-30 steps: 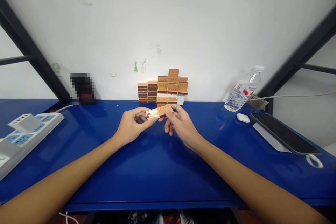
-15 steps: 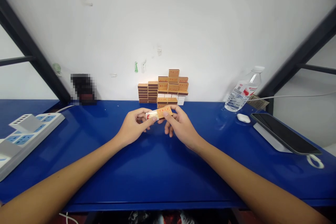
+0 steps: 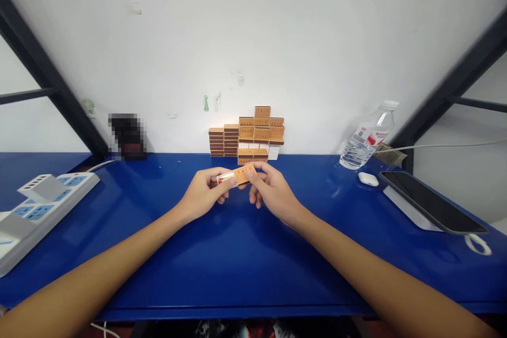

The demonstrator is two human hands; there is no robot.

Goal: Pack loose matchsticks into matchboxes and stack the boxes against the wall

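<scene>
Between my two hands, above the blue tabletop, is a matchbox (image 3: 244, 174) with an orange printed sleeve. Its white tray sticks out to the left, and red-tipped matches (image 3: 224, 179) show inside. My left hand (image 3: 205, 191) pinches the tray end, thumb on top and fingers curled behind. My right hand (image 3: 273, 188) grips the sleeve, its thumb pressed on the printed face. Just behind, stacked matchboxes (image 3: 261, 132) stand against the wall, some with printed faces forward. To their left are two columns of flat-lying matchboxes (image 3: 224, 142) with dark striking sides facing me.
A tilted water bottle (image 3: 364, 137) leans at the back right. Nearby lie a white earphone case (image 3: 368, 179) and a phone (image 3: 431, 202) propped at a slant. A power strip (image 3: 47, 211) with plugged-in adapters occupies the left side. A pixelated dark object (image 3: 129, 137) stands at the back left.
The matchbox has shifted slightly left and down in my hands, with its tray still partly out. Both hands keep their grip; the stacks look unchanged.
</scene>
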